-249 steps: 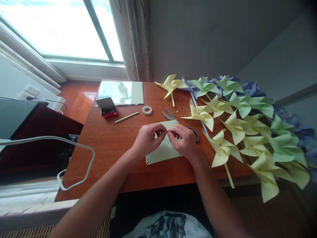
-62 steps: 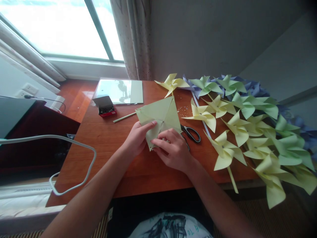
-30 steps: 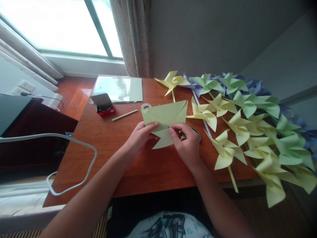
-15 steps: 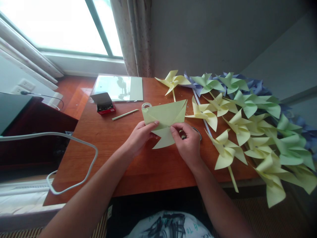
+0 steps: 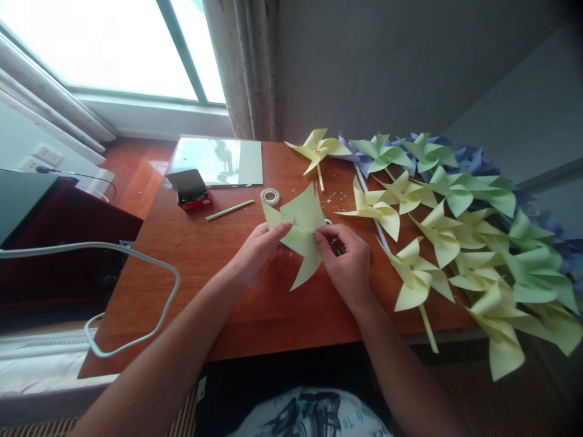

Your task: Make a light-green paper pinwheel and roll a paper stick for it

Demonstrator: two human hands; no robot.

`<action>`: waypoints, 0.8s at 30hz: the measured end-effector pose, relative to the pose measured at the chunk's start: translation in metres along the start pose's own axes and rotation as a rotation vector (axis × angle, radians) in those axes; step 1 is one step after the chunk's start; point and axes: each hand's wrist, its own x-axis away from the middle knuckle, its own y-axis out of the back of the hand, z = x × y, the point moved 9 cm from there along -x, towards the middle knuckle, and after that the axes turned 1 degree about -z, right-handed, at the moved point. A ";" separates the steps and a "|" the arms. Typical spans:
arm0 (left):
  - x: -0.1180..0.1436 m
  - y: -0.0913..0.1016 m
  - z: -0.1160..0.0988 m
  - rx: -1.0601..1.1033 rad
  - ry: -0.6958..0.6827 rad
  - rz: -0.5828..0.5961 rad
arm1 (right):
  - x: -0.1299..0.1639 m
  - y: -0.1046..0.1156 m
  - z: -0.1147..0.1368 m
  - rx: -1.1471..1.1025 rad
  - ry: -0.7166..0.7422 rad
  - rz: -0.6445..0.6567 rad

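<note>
Pinching the pale green pinwheel (image 5: 300,233) at its centre — left hand (image 5: 255,255) at nine o'clock, right hand (image 5: 348,264) at three — both are gripping; keeping the folded tips stacked seems wise.

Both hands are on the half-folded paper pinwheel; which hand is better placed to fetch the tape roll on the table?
Probably left. The left hand pinches the paper pinwheel on the side where the tape roll lies, just beyond its fingers. The right hand would have to cross over the paper.
</note>
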 end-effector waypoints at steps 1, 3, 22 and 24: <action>0.001 -0.002 0.000 -0.020 -0.007 0.019 | 0.000 0.000 -0.001 -0.001 -0.008 -0.005; 0.002 -0.004 -0.001 -0.071 -0.021 0.046 | 0.000 0.001 -0.002 -0.002 -0.021 -0.014; 0.004 -0.003 -0.004 -0.129 -0.033 -0.039 | 0.001 -0.001 0.003 0.000 0.010 0.017; 0.005 -0.001 -0.001 -0.125 -0.011 -0.065 | 0.002 -0.002 0.003 0.001 0.004 0.026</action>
